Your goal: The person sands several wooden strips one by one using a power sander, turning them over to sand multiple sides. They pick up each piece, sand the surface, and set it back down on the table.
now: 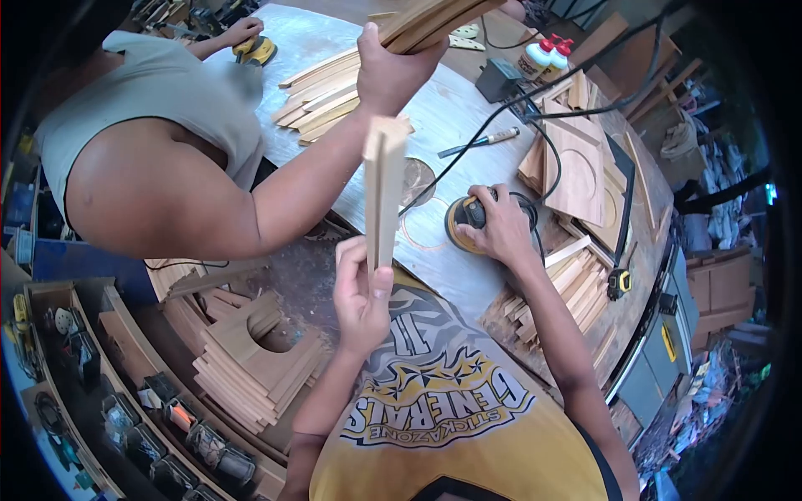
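Cluttered workshop space is surrounding a pale-topped bench (322, 33) that is filling the upper middle of the frame. At the centre, the person's left grip (362, 294) is closing narrowly around the lower end of a wooden strip (383, 196), the thumb pressing on its face and the strip standing upright in the frame. Right of centre, the right grip (504, 225) is clasping a yellow-and-black sander (464, 219) from above, over the bench. Just left of that sander, a dark disc (419, 179) is lying on the bench, and a chisel-like tool (478, 144) is lying above it. Farther right, panels with round cut-outs (576, 159) are lying stacked, with loose strips (572, 292) and a tape measure (619, 284) sitting below them. In the upper left, a co-worker (167, 108) is leaning in, one hand (393, 73) holding a wood bundle (434, 21) at the top, the other resting on a second sander (259, 50). Between them, more strips (322, 96) are lying in rows. Toward the lower left, curved wooden pieces (251, 359) are sitting piled beside compartments of tools.
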Motion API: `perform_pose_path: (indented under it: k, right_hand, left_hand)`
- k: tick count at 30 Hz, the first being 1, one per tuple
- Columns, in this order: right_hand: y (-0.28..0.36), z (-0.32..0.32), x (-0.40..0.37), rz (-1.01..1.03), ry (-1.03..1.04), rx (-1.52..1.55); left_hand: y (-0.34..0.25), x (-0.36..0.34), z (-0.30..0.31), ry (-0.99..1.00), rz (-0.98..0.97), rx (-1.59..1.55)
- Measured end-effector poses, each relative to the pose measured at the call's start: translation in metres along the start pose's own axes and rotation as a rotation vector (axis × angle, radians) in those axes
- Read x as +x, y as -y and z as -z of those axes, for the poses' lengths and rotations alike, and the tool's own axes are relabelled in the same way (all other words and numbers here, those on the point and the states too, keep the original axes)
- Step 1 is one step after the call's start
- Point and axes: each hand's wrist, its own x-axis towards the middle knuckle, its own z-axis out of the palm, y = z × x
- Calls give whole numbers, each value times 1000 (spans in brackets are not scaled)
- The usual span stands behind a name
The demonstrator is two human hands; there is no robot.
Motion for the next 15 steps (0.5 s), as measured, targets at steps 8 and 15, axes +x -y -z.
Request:
perform_pose_path:
  k: [8, 15]
  right_hand:
    - [0, -18, -6, -108, -144, -7]
    - [11, -20, -5, -149, -166, 29]
  left_hand:
    - [-11, 15, -19, 134, 94, -153]
    - [-26, 50, -39, 351, -68, 253]
